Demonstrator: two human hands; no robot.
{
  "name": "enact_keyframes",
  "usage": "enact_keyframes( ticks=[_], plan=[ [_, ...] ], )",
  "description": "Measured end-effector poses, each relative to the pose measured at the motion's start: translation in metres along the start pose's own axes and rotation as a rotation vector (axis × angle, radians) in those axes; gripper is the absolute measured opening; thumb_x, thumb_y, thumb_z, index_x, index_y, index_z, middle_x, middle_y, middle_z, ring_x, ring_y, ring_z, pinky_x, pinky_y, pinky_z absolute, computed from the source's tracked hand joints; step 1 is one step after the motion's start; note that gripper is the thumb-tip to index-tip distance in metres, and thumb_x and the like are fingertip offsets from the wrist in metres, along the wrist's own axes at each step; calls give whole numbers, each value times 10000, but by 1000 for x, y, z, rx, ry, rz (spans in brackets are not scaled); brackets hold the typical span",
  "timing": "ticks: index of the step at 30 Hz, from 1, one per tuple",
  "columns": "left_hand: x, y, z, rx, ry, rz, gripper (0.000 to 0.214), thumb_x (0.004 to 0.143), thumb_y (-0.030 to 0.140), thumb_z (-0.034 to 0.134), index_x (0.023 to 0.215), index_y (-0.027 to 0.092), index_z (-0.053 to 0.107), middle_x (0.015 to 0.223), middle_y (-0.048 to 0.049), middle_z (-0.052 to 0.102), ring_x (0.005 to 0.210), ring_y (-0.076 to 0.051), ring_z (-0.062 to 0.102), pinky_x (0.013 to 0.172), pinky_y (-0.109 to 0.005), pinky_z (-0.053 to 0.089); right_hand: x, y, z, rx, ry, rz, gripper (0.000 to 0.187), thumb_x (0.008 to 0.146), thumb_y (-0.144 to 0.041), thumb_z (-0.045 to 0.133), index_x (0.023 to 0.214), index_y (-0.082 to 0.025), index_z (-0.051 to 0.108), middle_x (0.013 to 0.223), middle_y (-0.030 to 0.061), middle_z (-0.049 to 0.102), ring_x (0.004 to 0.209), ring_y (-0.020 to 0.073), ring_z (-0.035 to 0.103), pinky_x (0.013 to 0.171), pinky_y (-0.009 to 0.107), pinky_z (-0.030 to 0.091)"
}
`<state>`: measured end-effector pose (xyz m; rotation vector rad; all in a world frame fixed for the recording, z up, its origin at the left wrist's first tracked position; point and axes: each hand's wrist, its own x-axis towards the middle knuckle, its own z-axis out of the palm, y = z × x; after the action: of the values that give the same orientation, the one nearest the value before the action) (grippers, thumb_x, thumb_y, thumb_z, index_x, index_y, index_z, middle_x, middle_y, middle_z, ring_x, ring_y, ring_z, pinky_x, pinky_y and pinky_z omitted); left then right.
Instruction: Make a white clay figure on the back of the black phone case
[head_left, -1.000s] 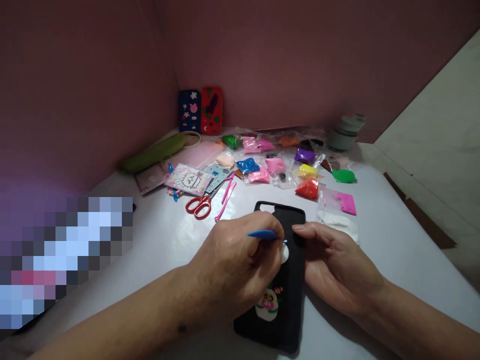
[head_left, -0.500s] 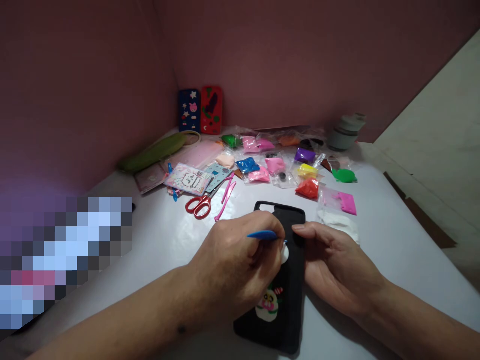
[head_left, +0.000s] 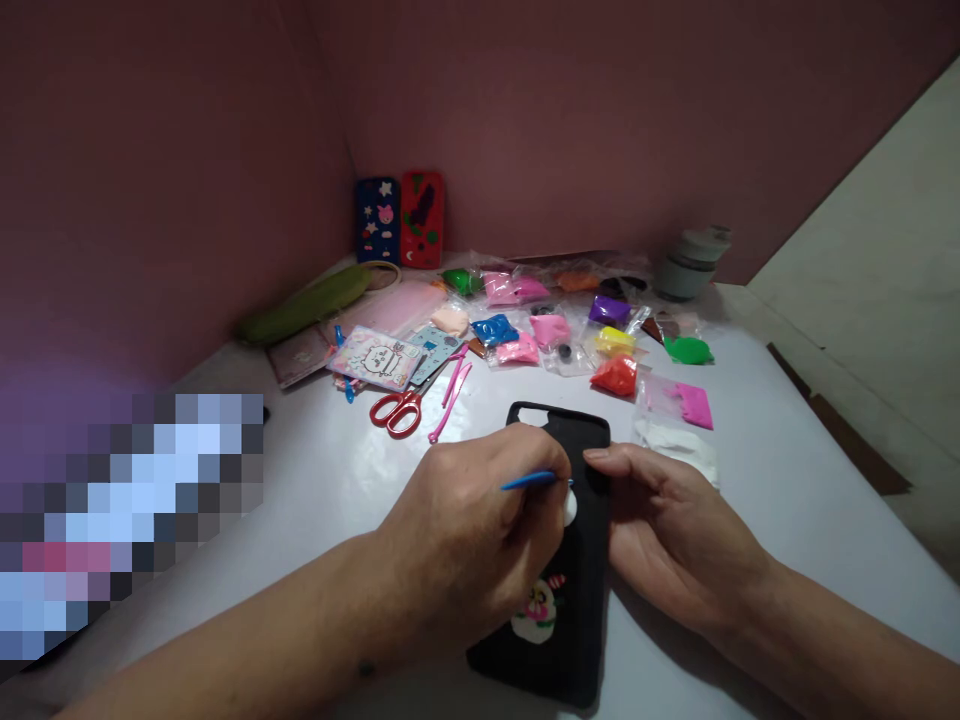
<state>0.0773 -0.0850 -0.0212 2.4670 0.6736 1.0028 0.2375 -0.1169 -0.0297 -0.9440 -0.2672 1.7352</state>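
- A black case [head_left: 583,610] is laid flat on the white bench [head_left: 787,520], near the front edge and in the middle, with its long side running near to far.
- A small clay figure [head_left: 536,610], white with pink and green, is seen on the near part of the case.
- The left hand [head_left: 472,530] is set over the left side of the case. Its fingers are closed together, and a thin blue tool [head_left: 529,481] is pinched between them.
- The tool's tip is pointed right, at a white lump [head_left: 570,507] on the middle of the case. Whether they touch cannot be told.
- The right hand [head_left: 667,530] is rested at the right edge of the case, loosely spread, with a fingertip laid on the case's top and nothing gripped.
- Just beyond the right hand, a bag of white clay [head_left: 675,442] is found.
- Farther back and to the left, red scissors [head_left: 397,410] and pink tools [head_left: 452,385] are laid side by side.
- Behind these, a printed card [head_left: 375,358] and many small clay bags [head_left: 616,375] in red, yellow, purple, blue, pink and green are spread across the bench.
- A green pouch [head_left: 315,305] is placed far left, and grey jars [head_left: 694,262] are stacked far right.
- At the far corner, a blue case [head_left: 377,220] and a red case [head_left: 421,218] are propped upright against the wall [head_left: 600,120].
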Motion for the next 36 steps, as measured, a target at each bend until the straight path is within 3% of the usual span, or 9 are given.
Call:
enact_keyframes(
  ticks=[16, 25, 36],
  plan=[
    [-2, 1, 0, 24, -3, 20, 109, 818, 53, 475, 815, 126, 555, 673, 23, 547, 551, -48, 457, 523, -168, 367, -1, 1, -1, 11, 33, -14, 84, 627, -74, 634, 580, -119, 687, 638, 25, 644, 647, 140, 550, 686, 279, 477],
    [0, 2, -3, -8, 26, -34, 99, 814, 60, 497, 807, 134, 563, 673, 35, 550, 541, -29, 447, 469, -136, 343, 0, 0, -1, 6, 5, -7, 99, 633, -90, 628, 561, -124, 687, 606, 27, 645, 605, 142, 550, 656, 288, 477],
    [0, 1, -2, 35, -14, 3, 113, 816, 57, 471, 800, 134, 552, 664, 31, 546, 543, -41, 465, 502, -158, 367, -1, 0, 0, 19, -12, -8, 116, 652, -85, 621, 578, -123, 701, 659, 47, 668, 666, 164, 583, 726, 312, 480]
  ],
)
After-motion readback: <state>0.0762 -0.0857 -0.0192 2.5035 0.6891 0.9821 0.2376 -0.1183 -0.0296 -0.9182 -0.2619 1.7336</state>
